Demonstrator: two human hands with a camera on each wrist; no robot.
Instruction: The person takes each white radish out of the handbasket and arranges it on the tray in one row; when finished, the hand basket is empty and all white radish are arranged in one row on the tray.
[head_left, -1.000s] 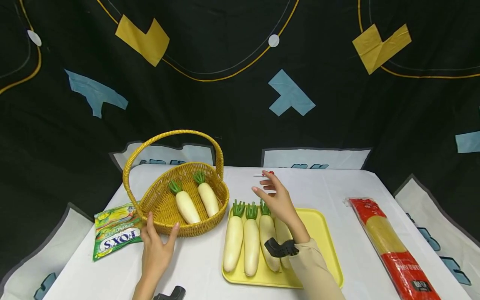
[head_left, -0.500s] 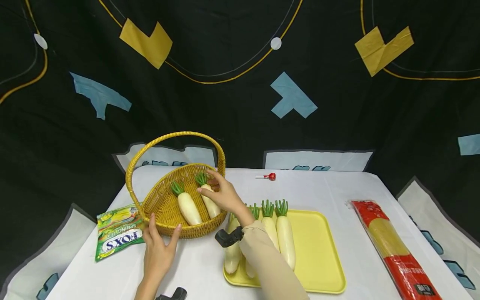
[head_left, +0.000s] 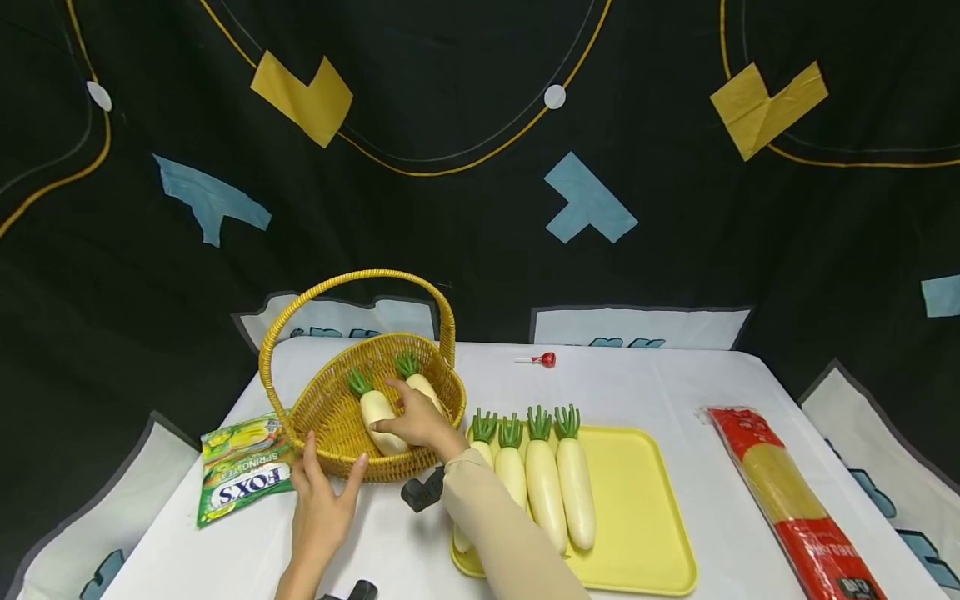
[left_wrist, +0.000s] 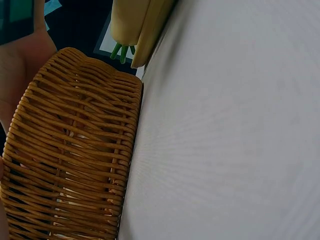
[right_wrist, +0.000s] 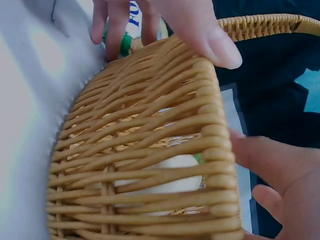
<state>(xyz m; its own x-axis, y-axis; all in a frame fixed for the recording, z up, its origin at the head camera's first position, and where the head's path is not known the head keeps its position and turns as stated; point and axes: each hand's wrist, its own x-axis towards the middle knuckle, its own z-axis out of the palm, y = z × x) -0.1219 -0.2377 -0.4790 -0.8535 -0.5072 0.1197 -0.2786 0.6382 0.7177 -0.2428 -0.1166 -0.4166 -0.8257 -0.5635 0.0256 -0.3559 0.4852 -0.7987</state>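
Note:
A yellow wicker basket (head_left: 382, 471) with a tall handle stands at the left, holding a left white radish (head_left: 375, 408) and a right white radish (head_left: 423, 387), both with green tops. My left hand (head_left: 324, 504) rests against the basket's front left, thumb and fingers spread; in the right wrist view its thumb (right_wrist: 222, 47) lies at the rim. Over the front rim reaches my right hand (head_left: 420, 418), thumb and index finger spread above the radishes, thumb overlapping the left one. Its other fingers are hidden. Several more white radishes (head_left: 545, 483) lie on a yellow tray (head_left: 637, 517).
A green FOX'S candy bag (head_left: 243, 471) lies partly behind the basket's left side. A red lollipop (head_left: 543, 359) is at the back of the white table (head_left: 720, 467). On the right lies a long red-and-yellow noodle packet (head_left: 787, 500).
My right hand has moved left from above the tray into the basket, first over the right radish, then lower towards the left one. My left hand has stayed against the basket.

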